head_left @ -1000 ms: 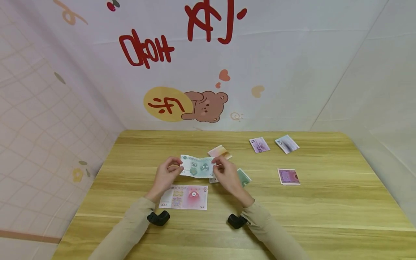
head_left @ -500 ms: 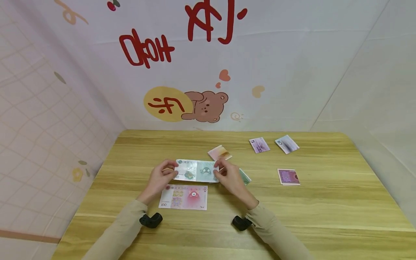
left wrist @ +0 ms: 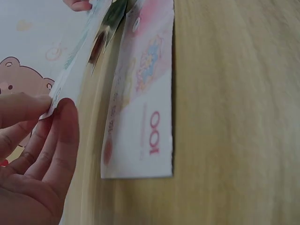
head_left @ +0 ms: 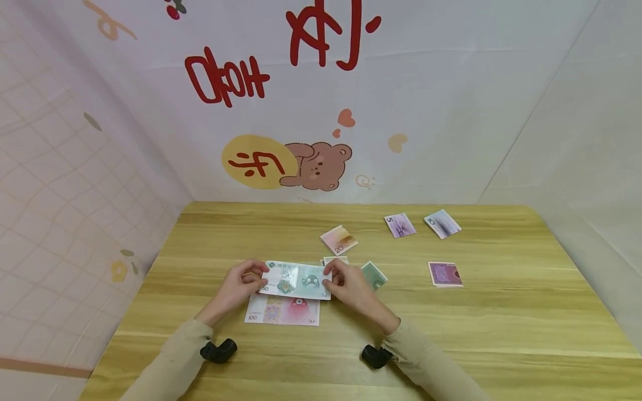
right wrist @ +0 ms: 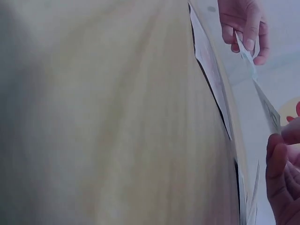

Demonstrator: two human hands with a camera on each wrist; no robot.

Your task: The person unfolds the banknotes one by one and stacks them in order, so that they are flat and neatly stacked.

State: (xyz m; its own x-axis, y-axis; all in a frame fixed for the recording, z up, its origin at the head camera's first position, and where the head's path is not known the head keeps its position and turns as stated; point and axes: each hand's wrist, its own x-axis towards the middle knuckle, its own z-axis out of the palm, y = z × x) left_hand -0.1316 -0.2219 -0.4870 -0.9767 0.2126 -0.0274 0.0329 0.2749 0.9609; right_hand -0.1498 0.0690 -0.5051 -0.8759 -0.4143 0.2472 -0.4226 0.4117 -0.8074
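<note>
A green play banknote marked 50 (head_left: pixel 296 280) is held stretched out between both hands in the head view. My left hand (head_left: pixel 239 286) pinches its left end between thumb and fingers; my right hand (head_left: pixel 349 287) pinches the right end. In the left wrist view the left hand (left wrist: pixel 40 150) grips the note's edge, clear of the table. The right wrist view shows the right hand (right wrist: pixel 283 173) at the other end, the note seen nearly edge-on. Flat on the table lies a pink 100 banknote (head_left: pixel 281 314), its upper part hidden behind the green note in the head view.
Beyond the hands lie a folded 20 note (head_left: pixel 339 239) and a mostly hidden pale note (head_left: pixel 335 260). A folded green note (head_left: pixel 374 274) lies beside the right hand. Farther right are a purple 5 note (head_left: pixel 400 225), a blue 10 note (head_left: pixel 442 224) and a magenta note (head_left: pixel 445 274).
Both hands have brought the green note nearer to the body, so that it now overlaps the pink 100 note in view. It was bent at its middle crease and now looks flatter.
</note>
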